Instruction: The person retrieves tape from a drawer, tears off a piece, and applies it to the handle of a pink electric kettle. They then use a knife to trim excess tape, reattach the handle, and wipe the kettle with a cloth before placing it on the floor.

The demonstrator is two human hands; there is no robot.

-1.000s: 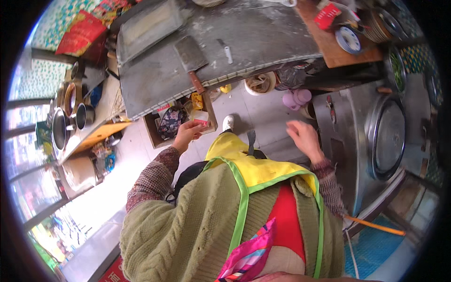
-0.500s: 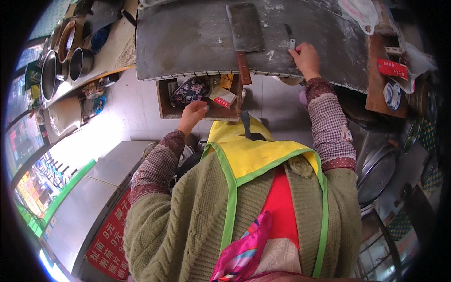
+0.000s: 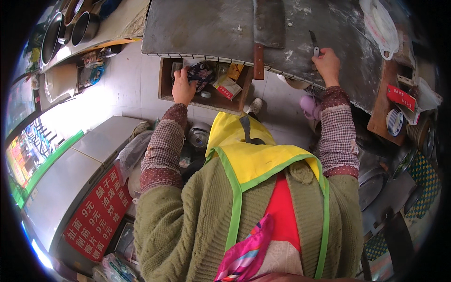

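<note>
An open wooden drawer juts out below the dark worktop. My left hand reaches into its left side, fingers and thumb curled at the edge of a dark floral pouch. A small round whitish item lies beside the pouch, near a red-and-white packet and a yellow packet. On the worktop, my right hand is closed on the pale handle of a small knife, whose dark blade points away. A cleaver lies to its left, its wooden handle overhanging the front edge.
Pans stand on the counter at the far left. A plastic bag, a red box and bowls are at the right. Below lie a metal cabinet at left and a pink shoe under the worktop.
My left hand has moved from the drawer's front edge inside to the pouch, which now sits tilted farther right. My right hand stays at the small knife. The view has shifted.
</note>
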